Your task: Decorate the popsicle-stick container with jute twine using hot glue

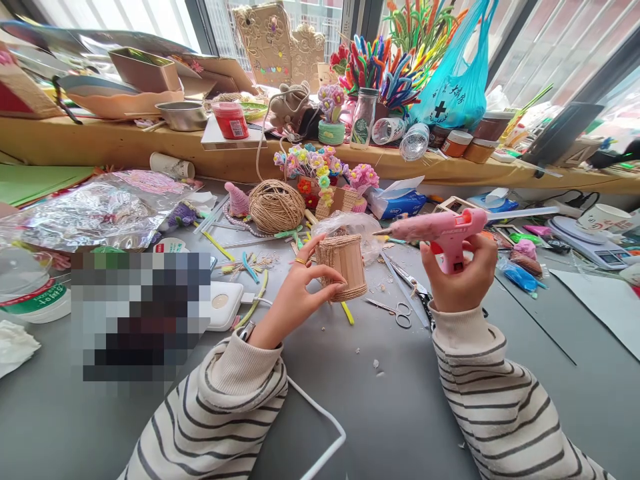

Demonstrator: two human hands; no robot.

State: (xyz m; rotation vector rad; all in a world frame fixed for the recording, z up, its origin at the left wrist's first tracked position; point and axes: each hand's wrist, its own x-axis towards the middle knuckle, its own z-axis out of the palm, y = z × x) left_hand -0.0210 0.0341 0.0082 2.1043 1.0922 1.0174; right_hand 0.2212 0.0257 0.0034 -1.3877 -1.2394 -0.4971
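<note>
In the head view, the left hand (295, 290) holds a small round cup of pale wooden slats and brown twine (353, 263) raised over the grey tabletop (380, 413), its digits parted around the cup's left side, with one at the rim and two tips close together on the front. The right hand (465, 277) curls its fingers round the handle of a pink plastic glue gun (435, 228); whether the trigger is pressed cannot be told. The nozzle points left, just beside the cup's right rim.

Behind the cup, a crumpled clear plastic bag (373, 240) and a big ball of brown twine (277, 207) crowd the space up to the tan ledge (240, 160). Small silver scissors (395, 312) lie below the gun, beside larger black-handled scissors (421, 293). The widest open room is nearer the body, between the striped sleeves (215, 413), crossed by a white cable (327, 413).
</note>
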